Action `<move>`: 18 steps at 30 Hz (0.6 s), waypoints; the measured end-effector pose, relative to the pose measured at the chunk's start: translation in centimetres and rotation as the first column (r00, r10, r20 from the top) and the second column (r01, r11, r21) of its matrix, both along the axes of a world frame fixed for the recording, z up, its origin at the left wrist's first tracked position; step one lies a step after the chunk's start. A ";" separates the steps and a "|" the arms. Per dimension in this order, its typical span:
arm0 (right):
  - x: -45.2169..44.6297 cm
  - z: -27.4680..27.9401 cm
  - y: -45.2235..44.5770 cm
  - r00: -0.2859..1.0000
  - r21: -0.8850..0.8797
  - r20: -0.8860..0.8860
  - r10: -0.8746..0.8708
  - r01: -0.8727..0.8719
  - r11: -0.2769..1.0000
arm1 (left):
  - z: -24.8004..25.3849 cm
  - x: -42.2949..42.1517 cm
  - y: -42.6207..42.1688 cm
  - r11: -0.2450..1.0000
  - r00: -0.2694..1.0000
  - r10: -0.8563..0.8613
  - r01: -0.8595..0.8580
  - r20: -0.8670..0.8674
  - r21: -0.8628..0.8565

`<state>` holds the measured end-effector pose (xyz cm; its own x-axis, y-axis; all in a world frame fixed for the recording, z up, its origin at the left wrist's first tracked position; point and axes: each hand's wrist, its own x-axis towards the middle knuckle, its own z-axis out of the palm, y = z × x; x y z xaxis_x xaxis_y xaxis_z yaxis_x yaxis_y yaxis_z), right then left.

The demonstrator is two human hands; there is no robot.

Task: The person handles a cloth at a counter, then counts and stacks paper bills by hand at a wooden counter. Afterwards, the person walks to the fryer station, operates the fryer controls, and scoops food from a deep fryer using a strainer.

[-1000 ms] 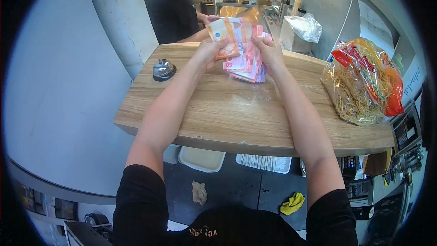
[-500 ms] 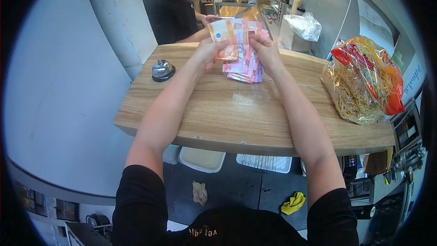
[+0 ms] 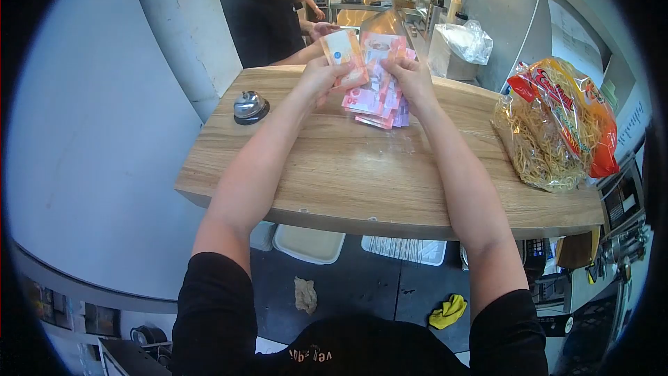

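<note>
Both my hands hold paper money above the far side of a wooden counter (image 3: 334,174). In my left hand (image 3: 320,78) an orange banknote (image 3: 341,56) is pinched under the thumb, tilted to the left. My right hand (image 3: 410,78) is closed on a fanned stack of pink and purple banknotes (image 3: 381,90), thumb on top. The top of the stack is slightly blurred. A small gap shows between the orange note's upper end and the stack; their lower parts overlap. How many notes each hand has is hidden.
A silver call bell (image 3: 250,107) stands on the counter's left. Bagged noodles (image 3: 553,125) lie at its right end. Across the counter is a person in black (image 3: 261,17). Below are white trays (image 3: 308,244), a crumpled cloth (image 3: 305,295) and a yellow cloth (image 3: 448,311).
The orange note and the stack have moved apart at the top, opening a gap. My right hand has shifted slightly right with its notes. Another person's arm now shows in the background.
</note>
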<state>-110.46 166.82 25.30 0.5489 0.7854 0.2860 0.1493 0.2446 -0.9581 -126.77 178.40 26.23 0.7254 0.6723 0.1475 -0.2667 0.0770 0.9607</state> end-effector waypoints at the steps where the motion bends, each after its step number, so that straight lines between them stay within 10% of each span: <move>1: -0.1 0.0 -0.1 1.000 -0.024 -0.009 0.005 -0.005 1.000 | -0.4 0.3 0.5 1.000 1.000 0.001 -0.001 0.000 0.001; 18: -4.4 0.9 -0.6 0.980 0.118 0.190 0.064 -0.088 0.989 | -1.5 0.9 -0.7 0.948 0.959 -0.281 0.282 0.030 -0.145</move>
<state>-114.89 166.25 26.20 0.4171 0.7744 0.4758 0.2980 0.3780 -0.8765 -125.92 177.66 24.72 0.8875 0.4554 0.0706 -0.2225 0.2893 0.9310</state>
